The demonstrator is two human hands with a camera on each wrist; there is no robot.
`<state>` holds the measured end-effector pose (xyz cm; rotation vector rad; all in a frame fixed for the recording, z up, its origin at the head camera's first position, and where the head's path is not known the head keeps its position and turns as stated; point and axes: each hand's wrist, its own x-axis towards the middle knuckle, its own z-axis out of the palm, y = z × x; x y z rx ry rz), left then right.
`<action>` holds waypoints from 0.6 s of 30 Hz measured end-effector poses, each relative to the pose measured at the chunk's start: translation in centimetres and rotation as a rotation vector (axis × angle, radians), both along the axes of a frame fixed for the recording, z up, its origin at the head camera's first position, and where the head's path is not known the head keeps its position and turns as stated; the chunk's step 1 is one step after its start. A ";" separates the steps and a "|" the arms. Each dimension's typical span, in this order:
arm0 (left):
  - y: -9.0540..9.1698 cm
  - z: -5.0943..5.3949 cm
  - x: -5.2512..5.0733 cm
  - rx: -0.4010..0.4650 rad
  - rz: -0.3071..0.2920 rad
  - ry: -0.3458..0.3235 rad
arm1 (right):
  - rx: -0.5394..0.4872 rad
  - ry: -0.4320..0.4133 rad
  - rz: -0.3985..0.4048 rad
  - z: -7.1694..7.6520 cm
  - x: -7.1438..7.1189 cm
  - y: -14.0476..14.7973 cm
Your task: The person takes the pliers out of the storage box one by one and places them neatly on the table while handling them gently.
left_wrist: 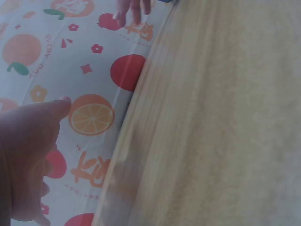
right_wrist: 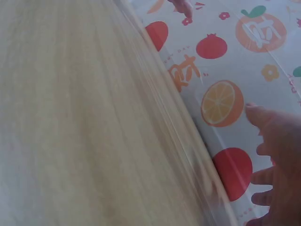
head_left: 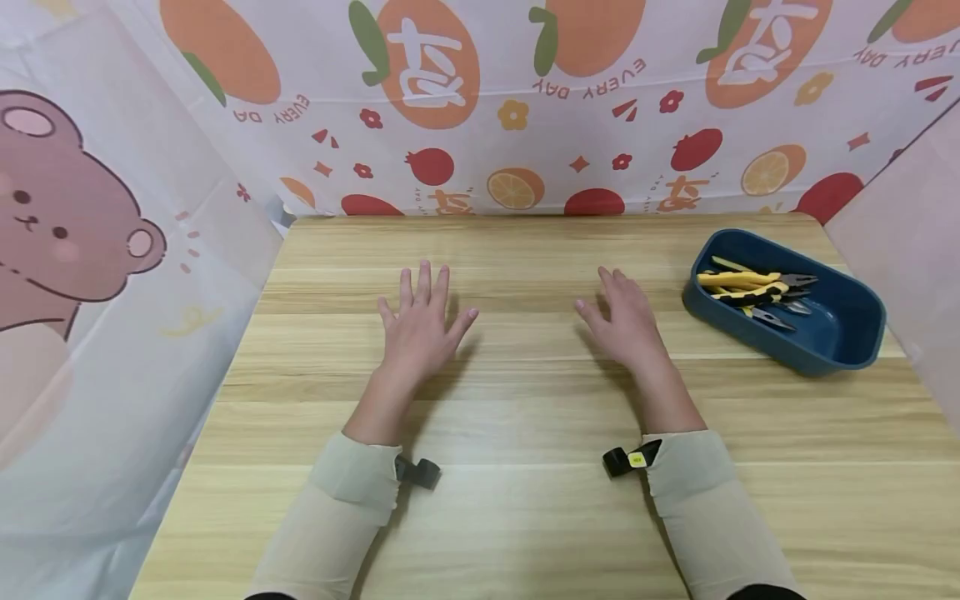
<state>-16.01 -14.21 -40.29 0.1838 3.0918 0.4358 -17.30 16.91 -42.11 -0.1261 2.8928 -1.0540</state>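
In the head view my left hand is over the left middle of the wooden table, fingers spread and holding nothing. My right hand is over the table to the right, its thumb apart from the other fingers, likewise holding nothing. Nearest to the right hand is a dark blue bin at the table's right side. Inside it lie several pliers with yellow and black handles. Each wrist view shows its own hand at the outer edge, the left hand and the right hand.
A white cloth printed with fruit hangs behind the table's far edge. Another cloth with a pink bear covers the left side. Small black cameras sit at both wrists, over light sleeves.
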 end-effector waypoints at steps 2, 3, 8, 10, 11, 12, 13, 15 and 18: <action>0.0 0.0 0.0 0.006 -0.006 0.003 | -0.088 0.004 -0.075 0.1 0.0 0.5; 0.0 0.1 0.0 0.005 -0.008 0.003 | -0.150 -0.004 -0.129 0.2 -0.1 0.7; 0.1 0.1 0.0 0.019 -0.017 0.014 | -0.530 0.026 -0.503 0.7 -0.2 1.7; 0.1 0.0 0.0 0.025 -0.019 0.013 | -0.733 0.057 -0.633 0.9 -0.3 2.1; 0.1 0.0 0.0 0.026 -0.019 0.011 | -0.827 0.076 -0.684 0.9 -0.3 2.3; 0.1 0.0 0.1 0.027 -0.020 0.010 | -0.937 0.084 -0.734 1.0 -0.3 2.5; 0.0 0.0 0.1 0.028 -0.020 0.008 | -1.042 0.086 -0.783 1.0 -0.4 2.8; 0.0 0.0 0.1 0.030 -0.019 0.007 | -1.214 0.067 -0.879 1.1 -0.3 3.5; 0.0 0.0 0.2 0.029 -0.020 0.010 | -1.419 0.055 -1.037 1.1 -0.1 4.4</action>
